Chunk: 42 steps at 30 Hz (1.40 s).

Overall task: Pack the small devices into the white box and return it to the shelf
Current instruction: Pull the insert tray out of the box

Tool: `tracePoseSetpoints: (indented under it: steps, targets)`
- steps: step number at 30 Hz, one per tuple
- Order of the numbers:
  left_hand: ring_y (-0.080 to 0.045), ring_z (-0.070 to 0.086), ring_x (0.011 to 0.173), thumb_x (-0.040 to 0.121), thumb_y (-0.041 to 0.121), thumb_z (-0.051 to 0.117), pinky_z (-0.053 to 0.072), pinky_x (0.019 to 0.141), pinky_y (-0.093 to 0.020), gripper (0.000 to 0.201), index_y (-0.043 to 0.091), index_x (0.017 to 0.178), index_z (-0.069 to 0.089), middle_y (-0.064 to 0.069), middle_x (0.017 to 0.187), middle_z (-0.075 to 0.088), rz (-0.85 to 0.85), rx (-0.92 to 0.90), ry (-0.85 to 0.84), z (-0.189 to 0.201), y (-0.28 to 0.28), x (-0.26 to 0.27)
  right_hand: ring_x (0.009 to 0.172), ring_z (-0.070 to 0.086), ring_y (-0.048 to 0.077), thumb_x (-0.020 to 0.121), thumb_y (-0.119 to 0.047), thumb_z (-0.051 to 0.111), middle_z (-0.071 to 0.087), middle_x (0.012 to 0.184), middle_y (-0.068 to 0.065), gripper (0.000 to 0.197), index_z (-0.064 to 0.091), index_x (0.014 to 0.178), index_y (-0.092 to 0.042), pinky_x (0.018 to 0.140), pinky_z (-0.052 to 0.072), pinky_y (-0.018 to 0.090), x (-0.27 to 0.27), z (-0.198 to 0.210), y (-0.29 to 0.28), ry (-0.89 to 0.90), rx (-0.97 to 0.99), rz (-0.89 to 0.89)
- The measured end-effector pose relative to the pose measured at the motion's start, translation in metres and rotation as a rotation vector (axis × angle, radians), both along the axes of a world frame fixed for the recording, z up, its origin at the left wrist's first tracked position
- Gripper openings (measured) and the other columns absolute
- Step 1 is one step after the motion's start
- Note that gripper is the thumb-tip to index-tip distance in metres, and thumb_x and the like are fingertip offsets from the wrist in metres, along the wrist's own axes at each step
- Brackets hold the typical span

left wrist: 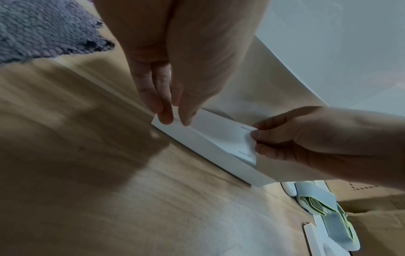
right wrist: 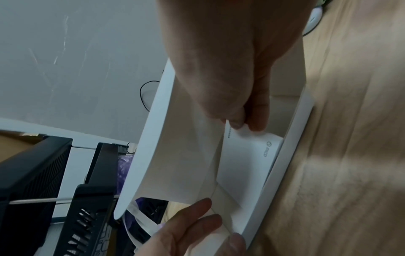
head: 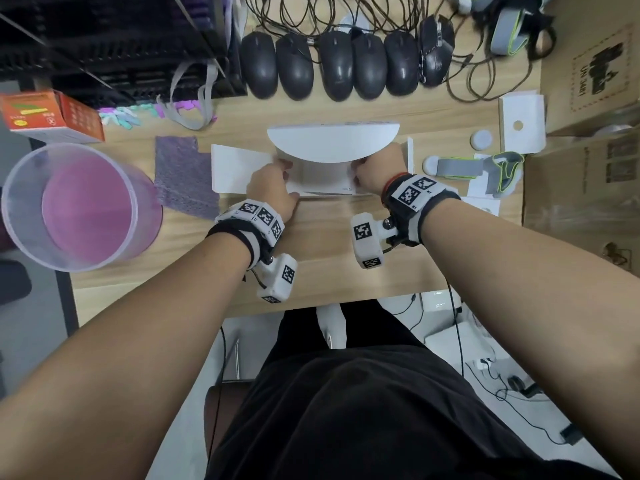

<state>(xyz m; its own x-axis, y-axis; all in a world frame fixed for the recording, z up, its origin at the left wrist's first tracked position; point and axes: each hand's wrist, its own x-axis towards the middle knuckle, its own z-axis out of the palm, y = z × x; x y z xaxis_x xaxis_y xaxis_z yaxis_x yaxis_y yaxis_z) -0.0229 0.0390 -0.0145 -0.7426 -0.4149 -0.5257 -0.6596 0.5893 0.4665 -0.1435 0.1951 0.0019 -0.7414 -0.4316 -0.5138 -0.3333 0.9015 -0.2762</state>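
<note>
The white box (head: 242, 168) lies open in the middle of the desk with its lid (head: 332, 142) standing up at the back. A white printed card (left wrist: 219, 136) sits tilted inside it, just behind the front wall (left wrist: 208, 155). My left hand (head: 282, 174) pinches the card's left edge, and my right hand (head: 360, 171) pinches its right corner. Thumb and fingers of the left hand (left wrist: 173, 117) close on the edge; the right hand (right wrist: 245, 124) does the same at the card (right wrist: 245, 164). Small round white devices (head: 431, 164) (head: 481, 138) with a grey strap (head: 459, 167) lie right of the box.
A row of black mice (head: 332, 65) and tangled cables fills the back. A black shelf rack (head: 114, 43) stands back left, with an orange carton (head: 52, 114), a purple cloth (head: 183, 174) and a clear bucket (head: 79, 206) on the left. Cardboard boxes (head: 585, 188) and a white insert (head: 523, 121) crowd the right.
</note>
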Motion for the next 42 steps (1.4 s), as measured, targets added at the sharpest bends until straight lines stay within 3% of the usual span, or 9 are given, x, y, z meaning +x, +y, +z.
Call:
tracePoseSetpoints:
  steps: [5, 10, 15, 20, 26, 32, 37, 40, 42]
  targets:
    - [-0.026, 0.063, 0.109, 0.083, 0.010, 0.075, 0.046, 0.097, -0.029, 0.057, 0.017, 0.136, 0.055, -0.005, 0.118, 0.067, 0.002, 0.043, -0.032, -0.010, 0.000, 0.002, 0.088, 0.062, 0.029, 0.091, -0.010, 0.050, 0.065, 0.093, 0.009, 0.013, 0.058, 0.092, -0.019, 0.077, 0.050, 0.035, 0.001, -0.009, -0.013, 0.061, -0.022, 0.010]
    - [-0.027, 0.064, 0.090, 0.079, -0.001, 0.069, 0.052, 0.087, -0.034, 0.044, 0.013, 0.120, 0.064, -0.008, 0.097, 0.066, -0.017, 0.070, 0.021, -0.014, 0.000, 0.004, 0.093, 0.040, 0.018, 0.103, -0.025, 0.038, 0.044, 0.101, 0.006, 0.007, 0.042, 0.101, -0.020, 0.087, 0.041, 0.037, 0.003, -0.021, -0.017, -0.235, 0.020, 0.058]
    - [-0.024, 0.063, 0.092, 0.080, 0.000, 0.068, 0.050, 0.090, -0.030, 0.044, 0.014, 0.122, 0.065, -0.008, 0.099, 0.068, -0.052, 0.084, 0.007, -0.017, -0.001, 0.006, 0.089, 0.056, 0.026, 0.095, -0.009, 0.041, 0.057, 0.092, 0.006, 0.018, 0.058, 0.102, -0.008, 0.079, 0.046, 0.032, 0.005, -0.018, -0.024, 0.031, -0.104, 0.072]
    - [-0.034, 0.060, 0.094, 0.082, 0.014, 0.071, 0.047, 0.077, -0.033, 0.021, 0.003, 0.098, 0.063, -0.015, 0.100, 0.059, -0.253, -0.005, -0.115, -0.015, 0.004, -0.004, 0.094, 0.058, 0.028, 0.092, -0.014, 0.048, 0.058, 0.089, 0.003, 0.016, 0.052, 0.077, -0.015, 0.085, 0.050, 0.034, 0.008, -0.015, -0.023, -0.137, -0.115, 0.085]
    - [-0.027, 0.047, 0.082, 0.086, 0.028, 0.072, 0.035, 0.069, -0.029, 0.031, 0.007, 0.084, 0.051, -0.018, 0.105, 0.056, -0.315, -0.022, -0.195, -0.012, 0.012, -0.011, 0.091, 0.061, 0.018, 0.092, -0.016, 0.056, 0.070, 0.092, 0.002, 0.020, 0.072, 0.103, -0.008, 0.085, 0.049, 0.028, 0.004, 0.004, -0.008, -0.321, -0.197, 0.022]
    - [-0.027, 0.053, 0.124, 0.090, 0.031, 0.069, 0.041, 0.104, -0.035, 0.057, 0.016, 0.142, 0.051, -0.010, 0.137, 0.050, -0.297, 0.022, -0.123, 0.007, 0.034, -0.029, 0.062, 0.069, 0.016, 0.087, 0.009, 0.051, 0.072, 0.084, 0.014, 0.024, 0.072, 0.093, 0.001, 0.074, 0.060, 0.031, -0.026, 0.055, 0.036, -0.733, -0.325, -0.181]
    - [-0.024, 0.059, 0.116, 0.091, 0.032, 0.065, 0.045, 0.099, -0.030, 0.047, 0.013, 0.134, 0.060, -0.005, 0.122, 0.067, -0.330, 0.071, -0.110, 0.023, 0.066, -0.049, 0.056, 0.065, 0.019, 0.091, 0.003, 0.048, 0.067, 0.086, 0.017, 0.024, 0.068, 0.082, -0.004, 0.049, 0.057, 0.025, -0.060, 0.064, 0.101, -0.496, -0.434, -0.657]
    - [-0.024, 0.061, 0.113, 0.091, 0.033, 0.064, 0.047, 0.101, -0.035, 0.042, 0.014, 0.128, 0.063, -0.004, 0.120, 0.068, -0.363, 0.061, -0.135, 0.024, 0.082, -0.058, 0.085, 0.069, 0.028, 0.086, -0.016, 0.055, 0.072, 0.092, 0.015, 0.020, 0.072, 0.087, -0.005, 0.079, 0.058, 0.036, -0.071, 0.034, 0.152, -0.104, -0.142, -0.725]
    - [-0.024, 0.062, 0.109, 0.091, 0.034, 0.062, 0.048, 0.099, -0.036, 0.038, 0.017, 0.125, 0.063, -0.003, 0.117, 0.069, -0.358, 0.063, -0.162, 0.019, 0.089, -0.063, 0.096, 0.068, 0.032, 0.086, -0.023, 0.055, 0.072, 0.099, 0.017, 0.028, 0.071, 0.098, -0.003, 0.083, 0.056, 0.034, -0.067, 0.016, 0.178, -0.082, 0.025, -0.707]
